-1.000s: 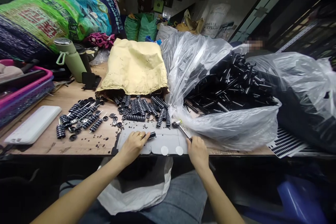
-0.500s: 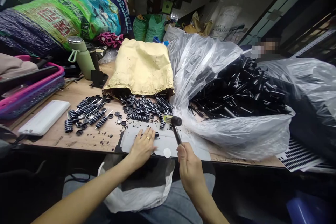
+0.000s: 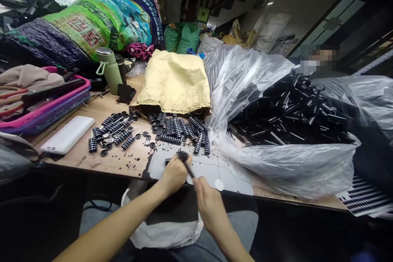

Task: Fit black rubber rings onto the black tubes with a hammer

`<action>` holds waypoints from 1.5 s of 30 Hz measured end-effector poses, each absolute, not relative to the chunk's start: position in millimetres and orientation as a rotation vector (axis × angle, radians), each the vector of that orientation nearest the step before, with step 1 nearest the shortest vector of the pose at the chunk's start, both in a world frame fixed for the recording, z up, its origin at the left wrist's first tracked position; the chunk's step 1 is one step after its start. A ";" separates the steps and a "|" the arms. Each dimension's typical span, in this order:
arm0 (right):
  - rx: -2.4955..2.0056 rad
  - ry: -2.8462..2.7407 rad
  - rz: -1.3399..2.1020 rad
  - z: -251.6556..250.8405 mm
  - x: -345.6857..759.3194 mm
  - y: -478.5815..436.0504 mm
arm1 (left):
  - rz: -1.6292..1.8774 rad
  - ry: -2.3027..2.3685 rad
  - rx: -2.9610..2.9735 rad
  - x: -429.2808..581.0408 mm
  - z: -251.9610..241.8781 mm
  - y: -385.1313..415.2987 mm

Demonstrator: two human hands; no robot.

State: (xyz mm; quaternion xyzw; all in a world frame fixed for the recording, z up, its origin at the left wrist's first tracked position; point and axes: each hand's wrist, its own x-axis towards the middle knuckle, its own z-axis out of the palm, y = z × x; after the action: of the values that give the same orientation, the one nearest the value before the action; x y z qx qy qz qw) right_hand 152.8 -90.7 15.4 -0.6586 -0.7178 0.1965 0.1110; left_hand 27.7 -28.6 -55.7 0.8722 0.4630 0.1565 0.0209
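Note:
My right hand (image 3: 211,204) is closed around the handle of a hammer (image 3: 189,170), whose dark round head lies right over the fingers of my left hand (image 3: 175,175). My left hand is closed on a short black tube (image 3: 167,161), of which only one end shows beyond the fingers. Both hands are over a pale grey mat (image 3: 207,168) at the table's front edge. Behind the mat lie several black-and-white checkered cylinders (image 3: 175,127), spilling from beneath a yellow sack (image 3: 178,82).
A clear plastic bag (image 3: 294,172) full of black tubes (image 3: 285,114) takes up the right side. On the left are more checkered cylinders (image 3: 128,141) with thin rods, a white power bank (image 3: 67,135), a green flask (image 3: 110,71) and a pink basket (image 3: 72,90). Checkered sheets (image 3: 368,196) lie far right.
The hammer head has come left and down to the left hand. My left hand has gone from lying flat on the mat to a closed grip. The view has shifted slightly.

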 end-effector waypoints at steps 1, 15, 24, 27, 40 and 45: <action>-1.989 -2.043 0.528 18.8 165.1 -89.6 | 0.498 1.448 2.660 28.7 -47.8 -31.5; -2.173 -1.964 -0.322 -5.8 282.3 -17.9 | 0.402 1.725 2.692 -13.7 -25.8 53.4; -2.080 -1.825 -0.252 8.2 304.3 99.3 | 0.659 1.581 2.607 -0.8 -30.7 7.4; -1.866 -1.878 -0.324 8.8 291.9 86.7 | 0.919 1.506 2.190 -5.6 -22.2 -1.7; -1.338 -2.334 0.162 -3.6 173.0 -48.3 | 0.834 1.120 1.274 13.8 -19.8 -39.6; -1.575 -2.152 0.187 -12.9 161.0 -45.2 | 0.910 1.340 1.874 7.5 -29.2 -40.6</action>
State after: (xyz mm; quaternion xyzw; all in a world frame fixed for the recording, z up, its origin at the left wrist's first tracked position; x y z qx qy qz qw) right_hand 161.0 -45.2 -12.9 -0.5731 -0.7830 0.0681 0.2319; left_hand 7.5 -40.6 -29.2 0.7153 0.5113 0.3472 0.3262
